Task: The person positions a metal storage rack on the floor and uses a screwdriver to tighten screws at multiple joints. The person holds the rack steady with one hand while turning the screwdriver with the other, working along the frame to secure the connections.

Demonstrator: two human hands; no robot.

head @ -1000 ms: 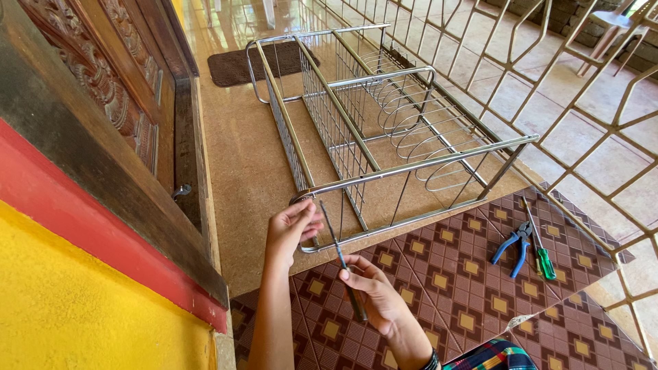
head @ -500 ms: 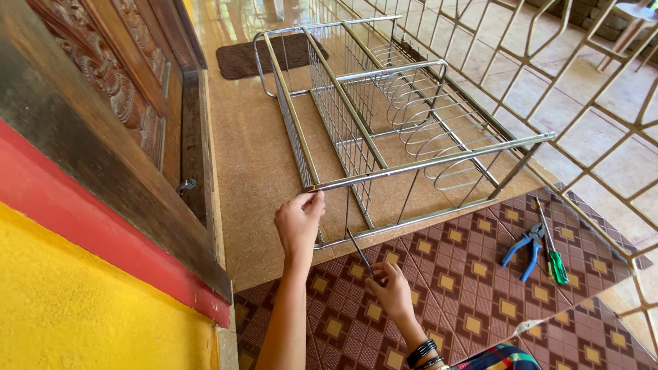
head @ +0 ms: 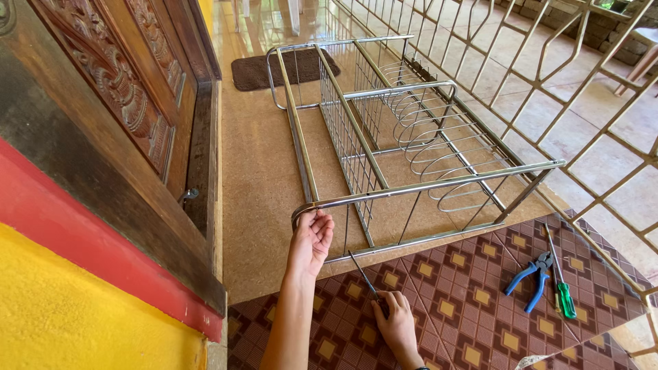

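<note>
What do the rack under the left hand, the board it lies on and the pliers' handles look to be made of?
The rack looks like polished, chrome-bright metal tube and wire, judging by its mirror glints. The board looks like tan pressed wood with a speckled matte face, though laminate is possible. The pliers have blue handles, seemingly plastic or rubber sleeves over dark metal. The left hand holds the rack's corner tube.
</note>
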